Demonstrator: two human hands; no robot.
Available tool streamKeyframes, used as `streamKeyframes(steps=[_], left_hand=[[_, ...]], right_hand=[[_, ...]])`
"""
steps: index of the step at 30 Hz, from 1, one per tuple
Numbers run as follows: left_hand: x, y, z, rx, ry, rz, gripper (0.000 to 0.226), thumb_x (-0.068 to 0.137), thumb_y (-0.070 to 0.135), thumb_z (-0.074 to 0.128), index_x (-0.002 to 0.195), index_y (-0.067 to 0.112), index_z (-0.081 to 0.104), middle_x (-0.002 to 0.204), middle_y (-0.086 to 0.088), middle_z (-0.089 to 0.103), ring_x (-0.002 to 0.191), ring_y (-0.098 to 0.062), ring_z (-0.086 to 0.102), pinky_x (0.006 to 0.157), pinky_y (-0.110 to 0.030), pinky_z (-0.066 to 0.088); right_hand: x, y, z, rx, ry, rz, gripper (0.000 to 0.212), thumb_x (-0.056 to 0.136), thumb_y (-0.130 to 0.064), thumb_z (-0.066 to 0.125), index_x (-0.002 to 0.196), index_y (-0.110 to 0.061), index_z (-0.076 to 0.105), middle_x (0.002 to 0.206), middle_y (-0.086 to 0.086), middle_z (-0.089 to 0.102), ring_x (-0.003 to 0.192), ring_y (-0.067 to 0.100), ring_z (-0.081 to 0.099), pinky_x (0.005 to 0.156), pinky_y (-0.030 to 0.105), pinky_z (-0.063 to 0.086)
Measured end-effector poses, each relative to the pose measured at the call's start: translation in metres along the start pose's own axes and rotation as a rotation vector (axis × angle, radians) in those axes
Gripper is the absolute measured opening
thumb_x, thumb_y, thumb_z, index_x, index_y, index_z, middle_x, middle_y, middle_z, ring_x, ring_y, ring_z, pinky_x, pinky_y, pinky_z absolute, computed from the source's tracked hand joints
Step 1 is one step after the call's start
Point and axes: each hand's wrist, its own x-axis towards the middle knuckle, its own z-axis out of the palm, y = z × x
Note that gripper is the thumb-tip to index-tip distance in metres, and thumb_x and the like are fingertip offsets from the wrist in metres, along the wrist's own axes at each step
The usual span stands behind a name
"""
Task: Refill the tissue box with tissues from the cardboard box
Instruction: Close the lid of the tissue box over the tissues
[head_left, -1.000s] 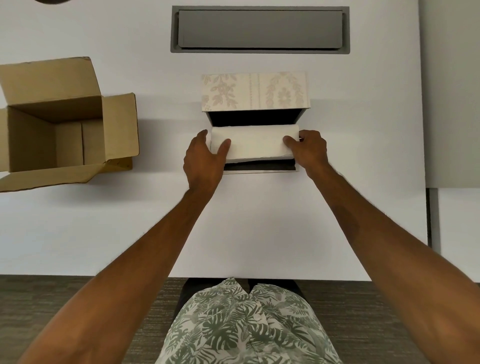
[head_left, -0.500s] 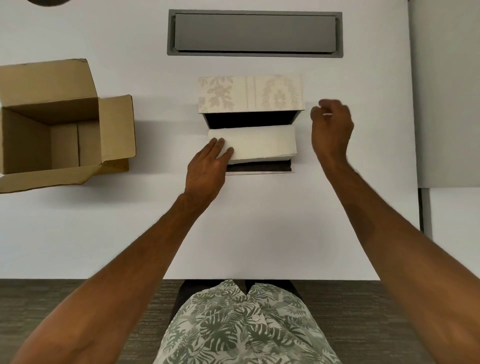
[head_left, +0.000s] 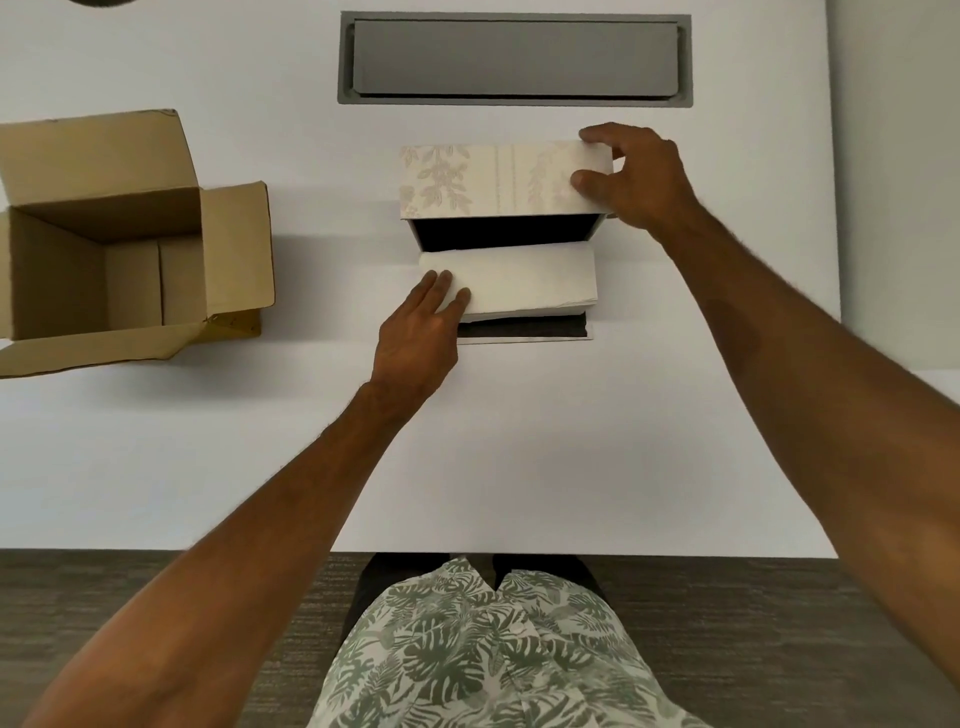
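On the white tabletop (head_left: 519, 441) the tissue stack (head_left: 519, 278) lies in the open tissue box (head_left: 524, 330); left hand (head_left: 415, 338) rests flat on it, right hand (head_left: 636, 179) pinches the lid (head_left: 488, 179). Soft and light, it likely needs support at both ends.

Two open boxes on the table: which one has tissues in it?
The floral tissue box at centre, holding the white tissue stack. The brown cardboard box on the left shows only bare walls.

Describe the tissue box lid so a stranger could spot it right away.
On the white table, just nearer than the grey hatch, stands the open tissue box. Its lid is the raised panel behind the white tissue stack, held by the right hand, the only leaf-patterned surface there.
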Motion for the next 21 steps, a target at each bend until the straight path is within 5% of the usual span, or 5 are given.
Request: streamKeyframes(steps=[6, 12, 21], left_hand=[[0.002, -0.003, 0.006, -0.028, 0.030, 0.015, 0.050, 0.094, 0.003, 0.062, 0.143, 0.010, 0.053, 0.155, -0.015, 0.042, 0.145, -0.034, 0.036, 0.101, -0.050, 0.048], [0.004, -0.006, 0.013, 0.010, 0.099, 0.058, 0.046, 0.090, 0.001, 0.066, 0.135, 0.005, 0.059, 0.146, -0.022, 0.051, 0.136, -0.041, 0.048, 0.107, -0.050, 0.044], [-0.002, -0.004, 0.005, 0.075, 0.062, 0.094, 0.051, 0.096, 0.015, 0.057, 0.146, 0.008, 0.045, 0.157, -0.019, 0.038, 0.147, -0.036, 0.033, 0.119, -0.050, 0.031]], right_hand=[[-0.008, 0.007, 0.006, 0.056, 0.058, -0.032, 0.048, 0.085, -0.029, 0.076, 0.131, -0.022, 0.062, 0.136, -0.005, 0.061, 0.121, 0.016, 0.057, 0.093, 0.017, 0.040], [-0.028, 0.012, 0.012, 0.014, 0.089, -0.091, 0.050, 0.085, -0.036, 0.070, 0.133, -0.025, 0.057, 0.129, 0.005, 0.061, 0.118, 0.022, 0.057, 0.099, 0.039, 0.050], [-0.059, 0.018, 0.026, 0.089, 0.196, -0.164, 0.048, 0.092, -0.028, 0.066, 0.137, -0.016, 0.055, 0.134, 0.004, 0.058, 0.124, 0.020, 0.055, 0.102, 0.044, 0.049]])
